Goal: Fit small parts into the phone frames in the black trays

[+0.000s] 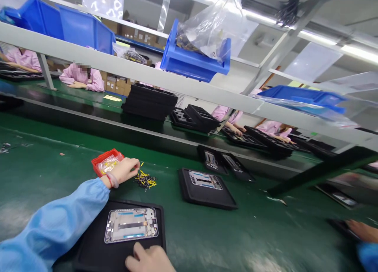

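Observation:
My left hand [125, 171], in a blue sleeve, is closed in a pinch with a small yellow strip [142, 164] at its fingertips. Just below the fingers lies a loose pile of small black and yellow parts [146, 180]. Behind the wrist stands a red tray [96, 167] with a clear bag of yellow pieces [108, 163]. A phone frame [131, 225] lies on a black foam tray [91, 248] in front of me. My right hand [150, 260] has curled fingers at the tray's near part, below the frame; whatever it may hold is hidden.
To the right, another black tray [206, 197] bears a phone frame [205, 180]; two smaller trays lie behind it. A shelf with blue bins [195, 63] runs above the green bench [212, 236]. A co-worker's hand [363, 230] is at far right; people in pink sit opposite.

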`<action>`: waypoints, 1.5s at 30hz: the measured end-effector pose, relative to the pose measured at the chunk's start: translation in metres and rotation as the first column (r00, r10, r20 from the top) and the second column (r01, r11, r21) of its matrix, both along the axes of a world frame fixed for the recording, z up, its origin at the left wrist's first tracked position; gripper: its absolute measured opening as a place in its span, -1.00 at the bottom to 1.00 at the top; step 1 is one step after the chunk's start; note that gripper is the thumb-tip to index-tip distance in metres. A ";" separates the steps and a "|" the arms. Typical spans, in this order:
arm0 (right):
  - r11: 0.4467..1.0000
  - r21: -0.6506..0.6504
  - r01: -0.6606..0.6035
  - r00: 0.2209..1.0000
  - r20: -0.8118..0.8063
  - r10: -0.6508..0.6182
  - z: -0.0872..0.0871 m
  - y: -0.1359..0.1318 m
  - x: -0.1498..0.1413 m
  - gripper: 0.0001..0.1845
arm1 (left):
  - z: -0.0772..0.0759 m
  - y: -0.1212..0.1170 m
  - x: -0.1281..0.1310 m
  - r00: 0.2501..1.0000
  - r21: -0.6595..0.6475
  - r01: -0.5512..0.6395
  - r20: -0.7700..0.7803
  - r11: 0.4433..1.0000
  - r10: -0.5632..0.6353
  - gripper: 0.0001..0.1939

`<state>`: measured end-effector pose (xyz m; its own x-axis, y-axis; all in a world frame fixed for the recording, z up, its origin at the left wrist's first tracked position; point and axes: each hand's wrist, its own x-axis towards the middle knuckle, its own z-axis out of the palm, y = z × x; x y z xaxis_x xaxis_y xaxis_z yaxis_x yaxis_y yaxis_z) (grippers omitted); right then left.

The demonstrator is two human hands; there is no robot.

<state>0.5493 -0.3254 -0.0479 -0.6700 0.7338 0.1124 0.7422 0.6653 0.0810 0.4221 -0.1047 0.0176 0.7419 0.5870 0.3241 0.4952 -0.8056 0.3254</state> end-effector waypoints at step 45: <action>0.919 -0.178 0.353 0.608 -0.702 -0.370 0.067 0.193 -0.036 -0.77 | -0.029 -0.033 -0.070 0.680 -0.249 -0.434 0.539 0.865 0.497 -0.79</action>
